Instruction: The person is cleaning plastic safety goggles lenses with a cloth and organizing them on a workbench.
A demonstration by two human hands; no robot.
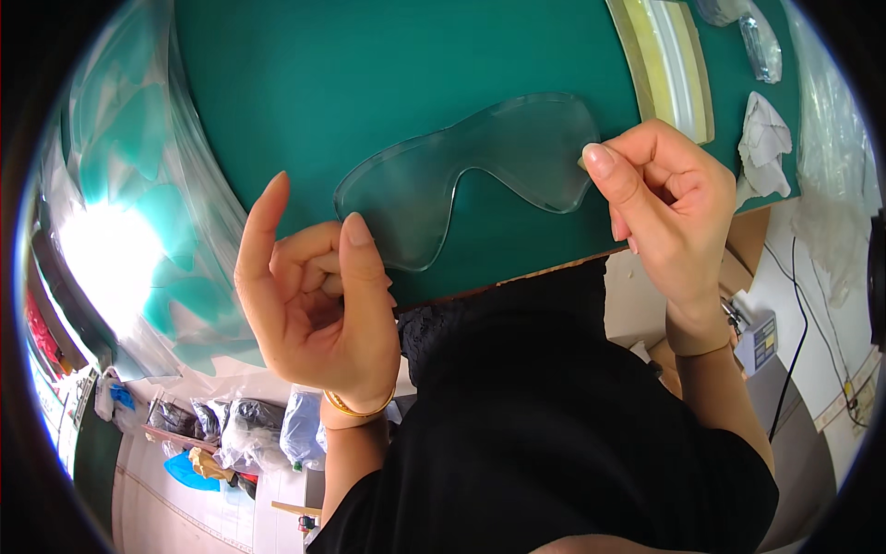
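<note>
A clear, one-piece goggle lens (521,143) with a nose notch is held over the green tabletop, its left end lower than its right. My left hand (318,295) grips the left end between the thumb and curled fingers, while its index finger points up away from the lens. At the other end, my right hand (669,203) pinches the lens edge between thumb and index finger, with the other fingers curled in. The fingertips behind the lens edges are partly hidden.
The green table (305,65) has clear plastic sheeting with several lenses (138,129) at its left. At the right lie a yellow-edged strip pad (669,69), a crumpled white cloth (764,143) and plastic wrap (835,157). Bagged items (254,429) sit below left.
</note>
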